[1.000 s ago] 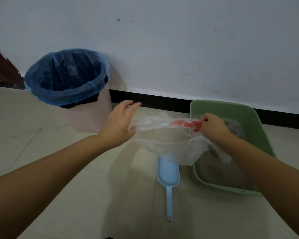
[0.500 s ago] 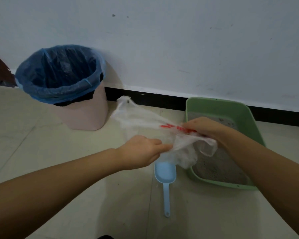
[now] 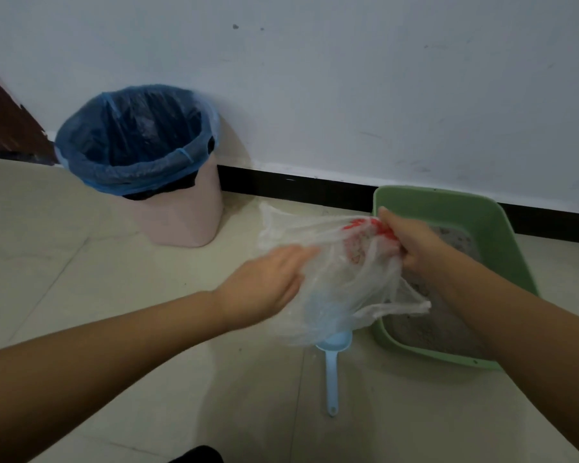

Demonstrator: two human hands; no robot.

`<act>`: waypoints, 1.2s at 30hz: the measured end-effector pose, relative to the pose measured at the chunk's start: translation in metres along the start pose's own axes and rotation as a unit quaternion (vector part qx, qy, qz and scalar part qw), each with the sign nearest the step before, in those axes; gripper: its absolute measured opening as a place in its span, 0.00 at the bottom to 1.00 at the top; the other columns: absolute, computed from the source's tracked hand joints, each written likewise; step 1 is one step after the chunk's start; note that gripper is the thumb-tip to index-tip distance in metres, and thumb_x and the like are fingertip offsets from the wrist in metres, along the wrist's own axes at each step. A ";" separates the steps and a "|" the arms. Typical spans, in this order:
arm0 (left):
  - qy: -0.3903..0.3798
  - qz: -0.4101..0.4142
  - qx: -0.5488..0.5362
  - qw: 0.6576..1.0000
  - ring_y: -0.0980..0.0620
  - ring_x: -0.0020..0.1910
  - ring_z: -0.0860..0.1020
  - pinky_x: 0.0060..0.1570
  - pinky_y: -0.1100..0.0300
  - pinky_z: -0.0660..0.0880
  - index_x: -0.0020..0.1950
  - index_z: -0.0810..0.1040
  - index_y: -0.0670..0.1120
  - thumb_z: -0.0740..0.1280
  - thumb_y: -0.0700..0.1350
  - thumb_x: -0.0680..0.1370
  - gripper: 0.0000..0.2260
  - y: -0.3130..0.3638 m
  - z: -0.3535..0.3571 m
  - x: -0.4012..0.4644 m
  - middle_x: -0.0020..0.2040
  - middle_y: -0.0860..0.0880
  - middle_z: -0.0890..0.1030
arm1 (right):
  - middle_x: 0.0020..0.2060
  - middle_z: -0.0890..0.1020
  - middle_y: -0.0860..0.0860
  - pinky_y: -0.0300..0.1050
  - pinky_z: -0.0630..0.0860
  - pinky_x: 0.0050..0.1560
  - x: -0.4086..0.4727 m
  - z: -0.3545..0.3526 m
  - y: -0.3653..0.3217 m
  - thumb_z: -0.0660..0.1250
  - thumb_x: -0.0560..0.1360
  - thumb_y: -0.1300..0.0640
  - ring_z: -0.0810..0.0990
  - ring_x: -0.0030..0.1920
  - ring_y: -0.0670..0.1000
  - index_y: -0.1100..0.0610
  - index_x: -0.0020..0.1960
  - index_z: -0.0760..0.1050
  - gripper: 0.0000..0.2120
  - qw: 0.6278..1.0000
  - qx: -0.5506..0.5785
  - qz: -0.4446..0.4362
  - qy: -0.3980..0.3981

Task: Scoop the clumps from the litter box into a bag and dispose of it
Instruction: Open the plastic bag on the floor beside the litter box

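Change: half a second ago left hand clenched on the bag's near edge; now flattened out, blurred with motion, fingers pushed against the film. Bag more bunched and hanging lower than before; right hand's hold unchanged.
Left hand [image 3: 268,282]: fingers straight and together, pressed against the left side of the bag, fingertips hidden behind the clear film; nothing clasped.
Right hand [image 3: 411,243]: fingers curled tight round a gathered, red-printed part of the bag, above the near-left corner of the litter box.
Bag [image 3: 328,289]: thin clear plastic with red print near the top, held in the air between both hands, drooping over the scoop's head and the box's left rim; contents cannot be told.
Litter box [image 3: 502,242]: green tray on the floor against the wall, right of centre, grey litter inside.
Scoop [image 3: 331,372]: pale blue, lying on the floor just left of the box, handle toward the camera, head partly under the bag.
Bin [image 3: 181,208]: pink, lined with blue plastic, standing by the wall well to the left.
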State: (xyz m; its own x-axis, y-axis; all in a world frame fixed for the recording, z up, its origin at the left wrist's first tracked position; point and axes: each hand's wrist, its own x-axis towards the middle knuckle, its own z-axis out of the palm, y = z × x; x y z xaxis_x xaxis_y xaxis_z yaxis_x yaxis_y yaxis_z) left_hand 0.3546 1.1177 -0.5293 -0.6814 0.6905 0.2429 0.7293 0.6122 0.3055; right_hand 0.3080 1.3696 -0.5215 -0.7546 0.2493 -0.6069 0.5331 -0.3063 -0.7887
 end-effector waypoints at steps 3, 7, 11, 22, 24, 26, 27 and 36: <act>0.013 -0.162 0.066 0.984 0.43 0.71 0.63 0.68 0.49 0.63 0.77 0.54 0.44 0.61 0.57 0.77 0.34 -0.002 0.003 0.018 0.72 0.41 0.63 | 0.32 0.85 0.54 0.42 0.82 0.36 -0.017 0.011 -0.007 0.67 0.75 0.49 0.84 0.33 0.50 0.61 0.43 0.79 0.14 0.990 -0.067 0.021 -0.126; -0.058 -0.289 -0.012 0.956 0.43 0.64 0.70 0.60 0.53 0.68 0.60 0.74 0.46 0.66 0.55 0.76 0.18 -0.019 0.007 0.040 0.62 0.43 0.73 | 0.38 0.84 0.55 0.43 0.82 0.36 -0.043 0.014 -0.014 0.67 0.75 0.53 0.83 0.34 0.50 0.61 0.48 0.79 0.10 0.934 -0.233 0.032 -0.268; -0.076 -0.371 -0.257 0.889 0.46 0.31 0.75 0.34 0.59 0.73 0.32 0.71 0.44 0.61 0.40 0.79 0.14 -0.034 0.008 0.038 0.31 0.44 0.77 | 0.41 0.80 0.48 0.36 0.74 0.36 -0.031 0.005 -0.004 0.70 0.73 0.55 0.78 0.37 0.46 0.53 0.53 0.76 0.10 0.777 -0.578 -0.096 -0.228; -0.175 -0.616 -0.214 0.737 0.40 0.35 0.77 0.31 0.55 0.76 0.54 0.73 0.35 0.49 0.54 0.83 0.24 -0.090 0.029 -0.048 0.40 0.39 0.74 | 0.65 0.73 0.58 0.57 0.66 0.67 0.010 0.075 0.066 0.62 0.74 0.46 0.71 0.65 0.58 0.57 0.69 0.66 0.27 0.498 -0.620 -0.601 -0.082; -0.180 -0.661 -0.258 0.682 0.44 0.30 0.73 0.32 0.56 0.75 0.53 0.72 0.36 0.47 0.57 0.82 0.26 -0.098 0.035 -0.058 0.36 0.41 0.73 | 0.65 0.75 0.57 0.52 0.69 0.66 0.010 0.101 0.099 0.58 0.77 0.49 0.73 0.64 0.57 0.57 0.70 0.66 0.24 0.454 -0.639 -0.576 -0.232; -0.174 -0.685 -0.304 0.639 0.46 0.28 0.71 0.28 0.58 0.73 0.52 0.70 0.38 0.45 0.58 0.82 0.25 -0.101 0.043 -0.066 0.35 0.41 0.72 | 0.68 0.71 0.56 0.51 0.67 0.65 0.008 0.115 0.127 0.56 0.80 0.51 0.72 0.65 0.58 0.53 0.76 0.54 0.26 0.446 -0.740 -0.338 -0.373; -0.164 -0.695 -0.327 0.619 0.46 0.27 0.71 0.25 0.60 0.73 0.52 0.69 0.38 0.45 0.57 0.82 0.24 -0.103 0.047 -0.070 0.35 0.41 0.72 | 0.68 0.71 0.55 0.53 0.63 0.69 0.012 0.116 0.140 0.55 0.80 0.53 0.71 0.66 0.58 0.50 0.77 0.50 0.27 0.409 -0.782 -0.243 -0.403; -0.136 -0.646 -0.140 0.738 0.38 0.45 0.81 0.31 0.57 0.77 0.62 0.70 0.37 0.55 0.54 0.81 0.22 -0.155 0.058 -0.084 0.56 0.37 0.78 | 0.51 0.82 0.57 0.47 0.73 0.55 0.040 0.088 0.165 0.58 0.76 0.61 0.79 0.51 0.58 0.61 0.52 0.79 0.12 0.194 -0.845 -0.214 -0.451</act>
State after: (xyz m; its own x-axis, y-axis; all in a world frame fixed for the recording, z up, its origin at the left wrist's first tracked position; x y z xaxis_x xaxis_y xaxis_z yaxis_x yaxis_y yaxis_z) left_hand 0.3024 0.9872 -0.6500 -0.7314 -0.3251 -0.5994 -0.5853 0.7503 0.3073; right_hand 0.3317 1.2479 -0.6672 -0.2222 -0.5757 -0.7869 -0.8624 0.4925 -0.1168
